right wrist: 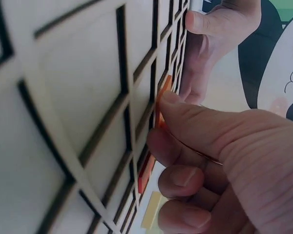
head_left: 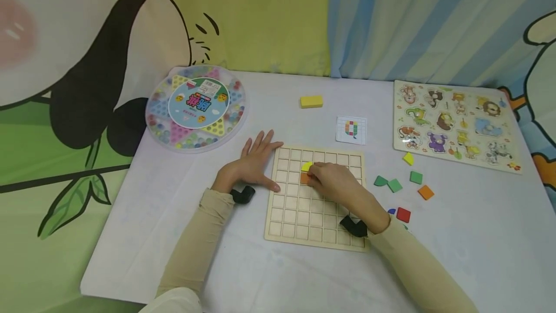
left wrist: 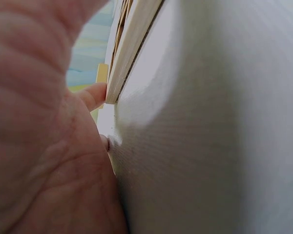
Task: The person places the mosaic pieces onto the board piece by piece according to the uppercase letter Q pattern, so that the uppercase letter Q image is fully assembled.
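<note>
My right hand (head_left: 332, 180) is over a pale wooden grid board (head_left: 284, 228), its thumb and index finger pinching an orange square tile (right wrist: 163, 100) at a cell in the upper part. Just beyond the tile lies a yellow rounded piece (head_left: 306, 165) on the board. A red tile (right wrist: 145, 174) shows on the grid past the fingers in the right wrist view; the hand hides it in the head view. My left hand (head_left: 254, 163) rests by the board's left edge with fingers spread, its thumb and index finger reaching the edge.
Loose tiles lie right of the board, including a green square (head_left: 416, 177), an orange square (head_left: 426, 192) and a red square (head_left: 403, 215). Behind it are a pattern card (head_left: 362, 132) and yellow block (head_left: 311, 102). A round game box (head_left: 195, 107) and animal puzzle (head_left: 460, 124) flank them.
</note>
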A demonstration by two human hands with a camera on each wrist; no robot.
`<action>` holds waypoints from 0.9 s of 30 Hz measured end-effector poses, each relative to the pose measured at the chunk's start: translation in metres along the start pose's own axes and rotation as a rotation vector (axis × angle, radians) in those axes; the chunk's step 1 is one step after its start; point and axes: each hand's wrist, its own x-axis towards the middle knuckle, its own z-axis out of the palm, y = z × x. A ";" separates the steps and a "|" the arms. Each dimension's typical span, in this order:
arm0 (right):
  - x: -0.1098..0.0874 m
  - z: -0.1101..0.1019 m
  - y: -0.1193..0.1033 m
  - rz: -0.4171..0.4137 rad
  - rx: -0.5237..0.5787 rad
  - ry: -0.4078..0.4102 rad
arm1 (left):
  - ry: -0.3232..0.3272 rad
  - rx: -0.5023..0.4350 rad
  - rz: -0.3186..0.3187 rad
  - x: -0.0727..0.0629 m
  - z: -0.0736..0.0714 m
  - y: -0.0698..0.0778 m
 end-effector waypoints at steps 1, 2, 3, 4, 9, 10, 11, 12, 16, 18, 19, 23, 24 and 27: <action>0.000 0.000 0.000 0.001 0.002 -0.002 | 0.000 -0.002 0.000 0.000 0.000 0.000; 0.000 0.000 0.001 0.005 0.005 -0.004 | 0.001 -0.002 0.000 0.000 0.000 0.000; 0.000 0.000 0.001 0.009 0.009 -0.005 | 0.000 -0.003 0.001 0.000 0.000 0.000; 0.000 0.000 0.002 0.014 0.011 -0.006 | -0.001 -0.003 0.002 0.000 0.000 0.001; -0.001 -0.001 0.003 0.016 0.007 -0.004 | -0.004 0.007 0.006 0.001 0.000 0.000; -0.002 -0.001 0.003 0.011 0.002 -0.004 | -0.003 0.010 0.006 0.001 0.001 0.000; -0.002 -0.002 0.003 0.005 -0.003 -0.005 | -0.001 0.011 0.007 0.001 0.001 0.000; -0.003 -0.002 0.003 0.002 -0.007 -0.005 | 0.001 0.012 0.007 0.001 0.001 0.000; -0.011 -0.005 0.006 0.016 -0.004 -0.002 | 0.001 0.015 0.008 0.001 0.000 0.001; -0.017 -0.006 0.010 0.039 0.012 0.005 | 0.004 0.015 0.010 0.001 0.000 0.001; -0.019 -0.006 0.012 0.052 0.020 0.010 | 0.005 0.014 0.009 0.001 0.000 0.001; -0.032 -0.010 0.023 0.105 0.036 0.036 | 0.009 0.003 0.008 0.000 0.000 0.000; -0.036 -0.011 0.026 0.119 0.034 0.045 | 0.007 0.001 0.007 0.000 0.000 0.000; -0.048 -0.018 0.037 0.170 0.034 0.064 | 0.007 -0.006 0.010 0.000 0.001 0.000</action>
